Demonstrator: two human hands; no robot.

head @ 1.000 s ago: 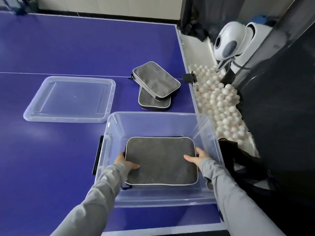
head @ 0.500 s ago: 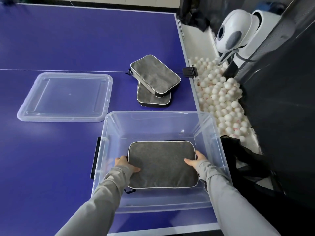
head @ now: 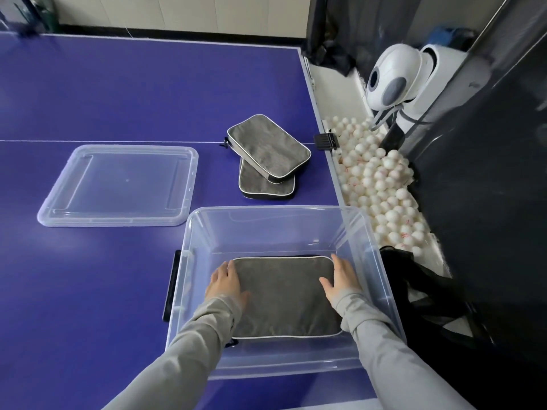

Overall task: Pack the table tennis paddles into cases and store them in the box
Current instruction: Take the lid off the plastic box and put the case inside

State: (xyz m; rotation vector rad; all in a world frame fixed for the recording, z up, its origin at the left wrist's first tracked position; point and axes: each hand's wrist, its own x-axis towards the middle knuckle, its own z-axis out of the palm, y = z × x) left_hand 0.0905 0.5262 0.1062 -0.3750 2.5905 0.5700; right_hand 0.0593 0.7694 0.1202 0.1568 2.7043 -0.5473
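Both arms wear long sleeves of plain light grey fabric, soft and faintly creased; the left sleeve (head: 189, 347) and the right sleeve (head: 393, 350) end in snug cuffs at the wrists. The left hand (head: 225, 282) and right hand (head: 340, 281) are bare; no gloves, rings or watch show.

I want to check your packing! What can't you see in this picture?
- Head view: whether paddles are inside any grey case; the case in the box and the two stacked cases hide their contents.
- The lower stacked case is mostly covered by the upper one.
- Left hand and right hand cover the case's side edges.
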